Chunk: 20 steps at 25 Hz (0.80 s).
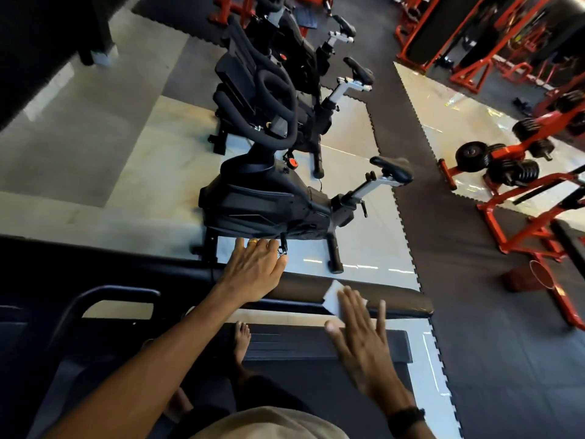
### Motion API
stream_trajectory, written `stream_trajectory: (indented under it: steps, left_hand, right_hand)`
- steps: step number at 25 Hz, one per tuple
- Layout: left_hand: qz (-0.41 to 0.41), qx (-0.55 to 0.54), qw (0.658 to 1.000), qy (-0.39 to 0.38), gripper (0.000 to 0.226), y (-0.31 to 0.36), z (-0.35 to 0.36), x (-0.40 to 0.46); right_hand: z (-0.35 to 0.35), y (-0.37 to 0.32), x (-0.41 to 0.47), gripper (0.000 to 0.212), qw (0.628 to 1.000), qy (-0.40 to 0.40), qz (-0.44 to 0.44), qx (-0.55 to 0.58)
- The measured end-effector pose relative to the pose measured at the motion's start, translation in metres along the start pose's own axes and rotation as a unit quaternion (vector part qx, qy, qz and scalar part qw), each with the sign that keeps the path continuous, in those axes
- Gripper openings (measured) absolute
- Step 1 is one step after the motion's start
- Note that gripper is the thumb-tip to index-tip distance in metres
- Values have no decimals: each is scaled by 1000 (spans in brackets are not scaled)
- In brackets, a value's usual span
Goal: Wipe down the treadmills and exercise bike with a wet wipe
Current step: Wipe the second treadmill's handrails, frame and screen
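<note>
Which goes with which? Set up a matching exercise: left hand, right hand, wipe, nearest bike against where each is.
Things:
1. left hand
2. right hand
3. wipe
4. nearest bike

Places:
A. on the pale floor beyond the rail
B. flat on the wipe
C. on the treadmill rail, under fingers
D. resting bare on the rail

Pairs: 1-D, 2-B, 3-C, 4-A

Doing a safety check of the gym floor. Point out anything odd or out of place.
Nothing looks spilled or broken. One oddity: a bare foot stands on the treadmill while the right hand presses the white wipe on its side rail and the left hand rests flat.
</note>
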<state>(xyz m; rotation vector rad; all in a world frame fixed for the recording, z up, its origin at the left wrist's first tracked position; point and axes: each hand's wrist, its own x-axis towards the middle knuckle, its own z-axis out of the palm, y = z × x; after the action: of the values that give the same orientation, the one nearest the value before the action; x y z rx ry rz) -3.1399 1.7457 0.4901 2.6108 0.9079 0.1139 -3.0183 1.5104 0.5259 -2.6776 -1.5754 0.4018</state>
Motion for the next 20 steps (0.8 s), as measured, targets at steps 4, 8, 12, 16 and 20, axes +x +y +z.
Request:
stream_trajectory:
  steps: [4,8,12,16,20]
  left_hand:
    - [4,25,999,-36,93,1,-5,-1]
    - [-26,43,998,-46,77,1,-1,-2]
    - [-84,30,995,-43,96,5,-3,-1]
    - [-134,41,989,-37,75,11,6,-2]
    - [-171,50,983,-39,97,59,18,1]
  right_hand:
    - [-8,35,55,85,997,-46,66,-12]
    - [-15,-17,111,93,992,-124,-15,-30]
    - [-12,-32,79,118,991,-89,-94,15]
    - [-19,22,33,115,982,-72,-173,5]
    - [-32,83,56,123,985,-101,-139,10]
